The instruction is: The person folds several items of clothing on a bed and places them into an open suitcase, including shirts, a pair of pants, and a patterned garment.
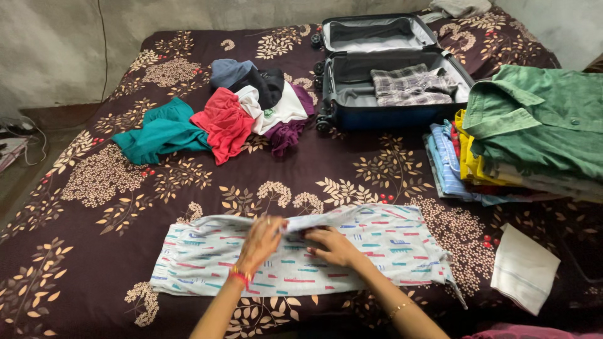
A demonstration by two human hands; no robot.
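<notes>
Surface: bed (94, 251) with a dark maroon cover, cream leaf-and-flower print plus small red berries. It fills most of the view. Far side meets a bare grey wall (56, 44); a thin cable runs down the wall at far left, and more cables and a small device (12, 147) lie on the floor at the left edge.

Near centre: white patterned garment (389, 242) with short coloured dashes, spread flat, long side running left to right. Both hands are on its middle, at the far edge. Left hand (260, 242), red band at the wrist, has fingers curled and pinching a fold of the cloth. Right hand (336, 247), thin bracelet at the wrist, lies fingers down on the cloth, touching the same fold; cannot tell if it grips or just presses.

Far centre: open suitcase (389, 116), dark blue shell, grey lining, lid tipped back; 1 checked garment (408, 85) inside.

Left of the suitcase: loose heap of clothes (251, 103), teal, red, white, purple, dark, unfolded.

Right: stack of folded clothes (540, 125), green shirt on top, yellow and blue striped items below.

Near right: folded white cloth (524, 267), well apart from the hands.
</notes>
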